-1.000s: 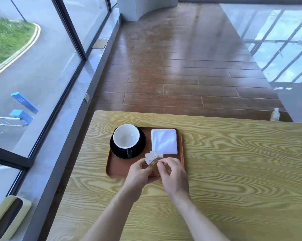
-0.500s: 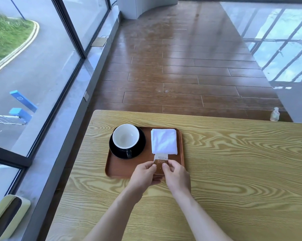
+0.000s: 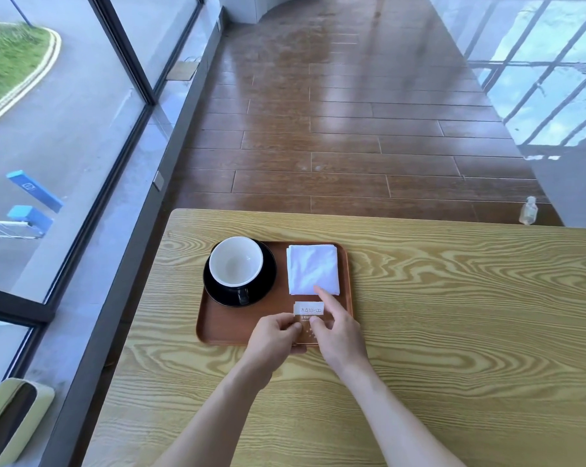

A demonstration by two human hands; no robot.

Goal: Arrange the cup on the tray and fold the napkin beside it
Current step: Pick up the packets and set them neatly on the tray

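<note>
Seen from above at a wooden table [image 3: 453,315] beside a tall window [image 3: 66,129], a person puts the last touches to a coffee setting. At the left of the brown tray [image 3: 217,332], an empty white cup [image 3: 236,261] sits upright on a black saucer [image 3: 217,291], its dark handle turned toward the near edge, probably so that a drinker can reach it easily. To its right, apart from the saucer, a white napkin [image 3: 313,269] lies folded into a neat square at the tray's far right corner, its edges in line with the rim. Just in front of the napkin rest small paper packets [image 3: 307,310], the top one printed with lettering, apparently sugar.

The left hand [image 3: 273,338] is curled, its fingertips pinched at the near left edge of the packets, seemingly to steady them. The right hand [image 3: 340,335] is partly open: its thumb presses the packets from the right, while the forefinger stretches forward to touch the near edge of the napkin, likely nudging it square. Neither hand has lifted anything clear of the tray.

By the look of it, cup and napkin are already in place, and only the straightening of the packets remains. At the far right, beyond the table, a small clear bottle [image 3: 528,210] stands on the wooden floor [image 3: 352,129].
</note>
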